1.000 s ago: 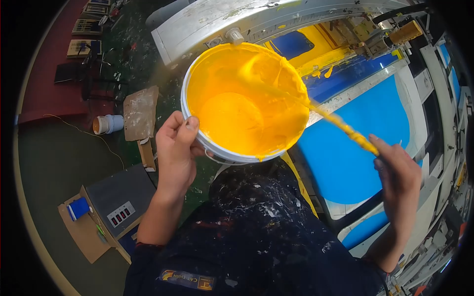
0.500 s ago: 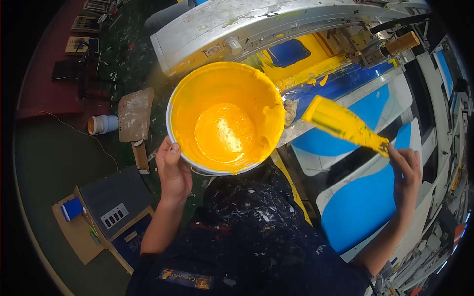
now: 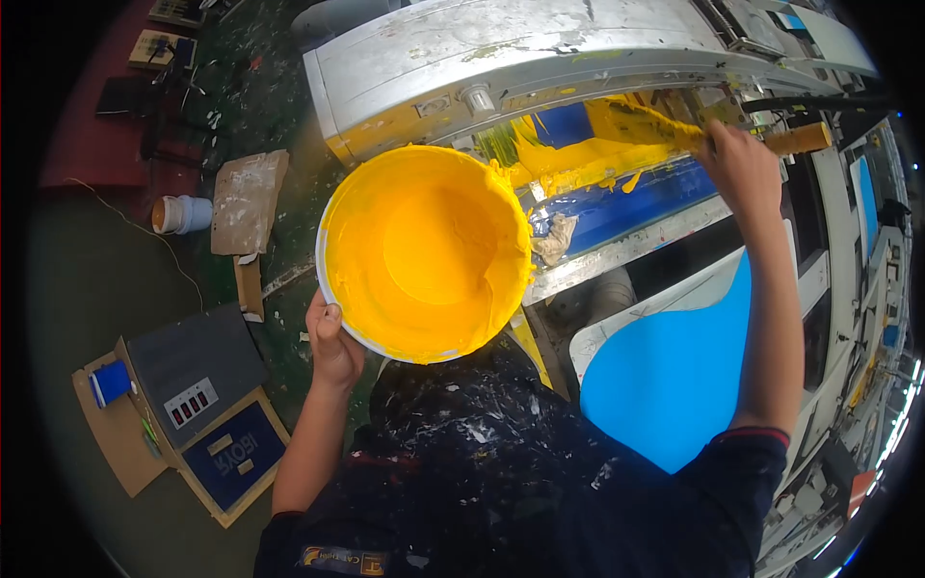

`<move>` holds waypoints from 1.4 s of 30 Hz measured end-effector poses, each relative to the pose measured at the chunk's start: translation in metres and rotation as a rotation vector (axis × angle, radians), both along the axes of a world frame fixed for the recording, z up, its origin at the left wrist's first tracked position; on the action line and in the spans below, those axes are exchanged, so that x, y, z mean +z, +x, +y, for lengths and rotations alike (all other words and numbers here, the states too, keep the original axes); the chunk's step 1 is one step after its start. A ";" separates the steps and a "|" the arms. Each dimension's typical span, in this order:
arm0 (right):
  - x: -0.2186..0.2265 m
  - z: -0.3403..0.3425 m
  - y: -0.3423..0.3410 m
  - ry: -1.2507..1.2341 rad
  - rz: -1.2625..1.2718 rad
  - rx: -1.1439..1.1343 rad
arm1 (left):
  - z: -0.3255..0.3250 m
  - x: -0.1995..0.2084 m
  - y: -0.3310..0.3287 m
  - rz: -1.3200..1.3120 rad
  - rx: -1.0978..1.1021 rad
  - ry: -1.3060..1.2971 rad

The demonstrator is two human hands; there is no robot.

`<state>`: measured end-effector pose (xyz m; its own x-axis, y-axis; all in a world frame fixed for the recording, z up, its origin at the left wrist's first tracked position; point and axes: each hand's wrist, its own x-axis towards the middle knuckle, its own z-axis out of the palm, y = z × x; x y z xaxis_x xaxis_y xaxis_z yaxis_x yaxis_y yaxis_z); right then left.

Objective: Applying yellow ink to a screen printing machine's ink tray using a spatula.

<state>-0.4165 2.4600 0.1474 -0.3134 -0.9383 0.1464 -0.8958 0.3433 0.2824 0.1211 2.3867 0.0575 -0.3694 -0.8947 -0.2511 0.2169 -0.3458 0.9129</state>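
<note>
My left hand (image 3: 335, 349) grips the rim of a round bucket (image 3: 325, 265), thumb over the edge. The bucket is tilted so its inside shows, coated with thick yellow paint or ink (image 3: 424, 255). My right hand (image 3: 742, 173) is closed around the end of a yellow-smeared spatula (image 3: 670, 125), reached out far right of the bucket. Its blade lies over a trough-like frame (image 3: 641, 193) with a blue surface and thick yellow streaks. Whether the blade touches the yellow layer, I cannot tell.
A long paint-spattered metal housing with a knob (image 3: 477, 98) runs across the far side. A wooden handle (image 3: 800, 141) sticks out beyond my right hand. A crumpled rag (image 3: 556, 239) lies by the frame. Nearer is a white board with a blue shape (image 3: 665, 376). Cardboard (image 3: 249, 202) lies at left.
My right hand has carried the spatula forward from over the blue boards to the yellow-streaked frame. The bucket has shifted slightly left and nearer. One blue-shaped board shows nearby where two did before.
</note>
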 end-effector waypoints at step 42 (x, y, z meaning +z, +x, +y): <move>-0.154 -0.113 -0.053 0.366 -0.900 0.008 | 0.017 0.056 -0.010 -0.166 0.115 0.005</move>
<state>-0.4696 2.3472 -0.0070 -0.1594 -0.8807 -0.4461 -0.8308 0.3637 -0.4213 0.1111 2.4035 0.1138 -0.2184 -0.9271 -0.3045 0.1020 -0.3320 0.9378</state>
